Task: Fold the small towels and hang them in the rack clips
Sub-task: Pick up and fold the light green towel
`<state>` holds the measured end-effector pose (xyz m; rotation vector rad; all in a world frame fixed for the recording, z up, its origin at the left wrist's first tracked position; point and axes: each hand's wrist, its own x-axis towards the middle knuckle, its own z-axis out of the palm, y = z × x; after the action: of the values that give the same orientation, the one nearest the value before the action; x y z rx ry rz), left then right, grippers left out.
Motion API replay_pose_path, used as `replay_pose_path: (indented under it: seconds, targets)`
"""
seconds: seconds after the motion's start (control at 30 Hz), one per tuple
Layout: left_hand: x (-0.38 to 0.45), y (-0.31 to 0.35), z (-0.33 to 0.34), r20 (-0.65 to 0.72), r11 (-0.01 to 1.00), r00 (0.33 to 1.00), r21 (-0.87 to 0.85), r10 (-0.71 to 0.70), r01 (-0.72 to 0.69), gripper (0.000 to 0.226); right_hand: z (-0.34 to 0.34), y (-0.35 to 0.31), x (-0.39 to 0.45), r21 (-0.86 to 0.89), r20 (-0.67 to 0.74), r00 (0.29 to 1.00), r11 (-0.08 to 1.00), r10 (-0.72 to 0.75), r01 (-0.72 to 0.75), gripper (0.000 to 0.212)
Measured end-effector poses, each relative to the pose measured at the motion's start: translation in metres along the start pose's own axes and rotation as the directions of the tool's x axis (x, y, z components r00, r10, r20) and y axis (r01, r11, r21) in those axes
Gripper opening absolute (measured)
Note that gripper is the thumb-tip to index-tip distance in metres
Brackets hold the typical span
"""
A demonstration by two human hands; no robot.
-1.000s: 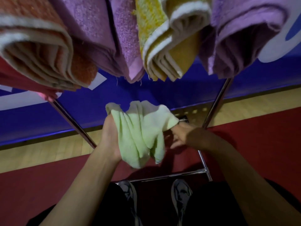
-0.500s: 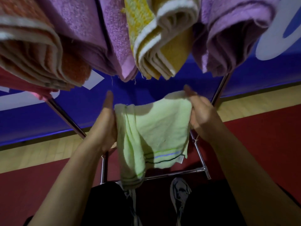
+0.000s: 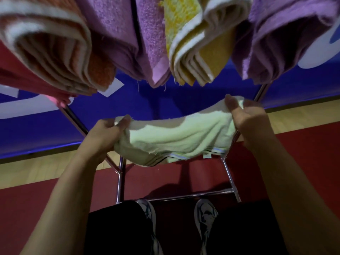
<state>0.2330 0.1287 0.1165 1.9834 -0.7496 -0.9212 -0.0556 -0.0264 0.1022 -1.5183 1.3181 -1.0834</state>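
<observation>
green towel (image 3: 176, 137) stretched between both hands
left hand (image 3: 103, 134) fingers curled round its left end; right hand (image 3: 247, 116) pinching the right corner, held higher.

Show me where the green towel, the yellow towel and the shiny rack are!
light green towel (image 3: 180, 137), head view, middle of the spread cloth between both hands.
yellow towel (image 3: 195, 52), head view, its folded white-edged layers hanging above.
metal rack (image 3: 229, 173), head view, lower right leg bar.
</observation>
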Motion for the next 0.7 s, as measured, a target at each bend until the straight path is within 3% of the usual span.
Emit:
replay_pose_path:
  seconds: [0.13, 0.23, 0.3, 0.4, 0.5, 0.57, 0.63, 0.7]
  targets:
    - [0.010, -0.003, -0.003, -0.125, 0.996, 0.992, 0.084, 0.029, -0.019, 0.049, -0.001, -0.010, 0.001, 0.044, -0.026, 0.999, 0.999, -0.031, 0.032, 0.050]
    - [0.017, -0.013, -0.011, -0.167, 0.957, 0.983, 0.290, 0.079, -0.028, 0.049, -0.001, -0.013, 0.002, 0.057, -0.033, 0.999, 0.998, -0.012, 0.014, 0.049]
    - [0.024, -0.022, -0.018, -0.114, 0.910, 0.989, 0.413, 0.089, -0.035, 0.036, -0.003, -0.016, 0.000, 0.040, -0.032, 1.000, 0.999, 0.001, 0.000, 0.048]
    - [0.030, -0.025, -0.026, -0.089, 0.900, 0.996, 0.435, 0.028, 0.013, 0.007, 0.002, -0.017, -0.003, 0.020, -0.018, 0.998, 0.998, 0.057, -0.056, 0.034]
    - [0.031, -0.032, -0.021, 0.011, 0.800, 1.000, 0.599, -0.017, 0.007, 0.011, 0.020, -0.021, -0.014, 0.031, 0.098, 0.990, 0.994, 0.097, -0.101, 0.028]
    - [0.025, -0.031, -0.013, 0.101, 0.739, 0.995, 0.670, 0.006, -0.072, 0.021, 0.029, -0.026, -0.024, 0.044, 0.219, 0.975, 0.998, 0.031, -0.041, 0.025]
    - [0.010, -0.020, 0.001, 0.190, 0.809, 0.976, 0.554, 0.106, -0.196, 0.033, 0.038, -0.032, -0.034, 0.009, 0.372, 0.922, 0.993, -0.110, 0.114, 0.022]
    - [-0.012, 0.005, 0.017, 0.282, 0.956, 0.953, 0.233, 0.109, -0.178, 0.055, 0.050, -0.037, -0.044, 0.001, 0.515, 0.839, 0.979, -0.177, 0.206, 0.016]
